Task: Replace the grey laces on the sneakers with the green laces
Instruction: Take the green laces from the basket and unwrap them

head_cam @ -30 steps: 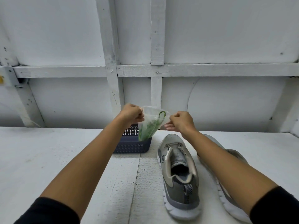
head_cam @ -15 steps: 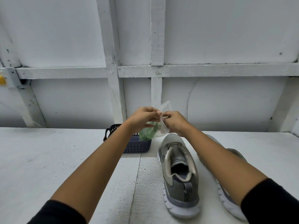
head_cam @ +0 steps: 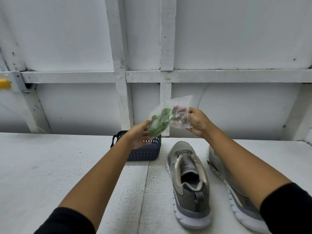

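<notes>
— Item one, largest?
— White boarded wall (head_cam: 67, 39), crossed by painted battens. Below it, a white table (head_cam: 50, 166) with a rough top.

— Footwear?
— One grey sneaker (head_cam: 187, 183) stands upright on the table right of centre, toe toward the wall, tongue pulled up. A second sneaker (head_cam: 246, 208) lies just beside it on the right, largely hidden under the right forearm.

— Containers?
— One dark blue perforated basket (head_cam: 143, 154), standing on the table near the first sneaker's toe, partly behind the left wrist.

— Hands?
— The right hand (head_cam: 197, 122), raised above the table, clenches one end of a clear bag (head_cam: 179, 115), fingers curled round the plastic. The left hand (head_cam: 140, 135) lies palm up with its fingers released and straight, its fingertips touching the bag's lower end.

— And the task item?
— The green laces (head_cam: 160, 122), bunched inside the bag's lower left end, held in the air above the basket.
</notes>
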Tool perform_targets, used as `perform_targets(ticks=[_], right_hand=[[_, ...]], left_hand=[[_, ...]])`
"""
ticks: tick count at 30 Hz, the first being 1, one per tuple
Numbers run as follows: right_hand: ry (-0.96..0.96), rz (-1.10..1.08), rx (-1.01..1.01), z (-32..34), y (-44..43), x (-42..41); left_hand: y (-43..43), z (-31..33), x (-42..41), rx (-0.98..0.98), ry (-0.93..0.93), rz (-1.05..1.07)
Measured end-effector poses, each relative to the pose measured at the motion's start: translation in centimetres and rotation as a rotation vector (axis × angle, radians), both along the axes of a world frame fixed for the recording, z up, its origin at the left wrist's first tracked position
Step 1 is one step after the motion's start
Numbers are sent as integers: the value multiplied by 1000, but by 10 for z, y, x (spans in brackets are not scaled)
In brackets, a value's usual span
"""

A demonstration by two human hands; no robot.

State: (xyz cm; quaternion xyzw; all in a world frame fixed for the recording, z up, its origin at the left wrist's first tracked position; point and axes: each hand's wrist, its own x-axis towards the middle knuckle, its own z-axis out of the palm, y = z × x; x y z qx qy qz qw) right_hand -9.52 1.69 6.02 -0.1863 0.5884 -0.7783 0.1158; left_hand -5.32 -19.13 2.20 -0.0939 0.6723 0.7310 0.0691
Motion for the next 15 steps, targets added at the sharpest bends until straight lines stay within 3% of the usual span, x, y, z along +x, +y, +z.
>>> perform_targets(ticks=[8,15], right_hand=[[77,-142,544,-8,12,3],[100,-110,685,-14,2,5]], left_hand=[[-9,-1,4,97,129,91],[-12,-9,11,182,213,26]])
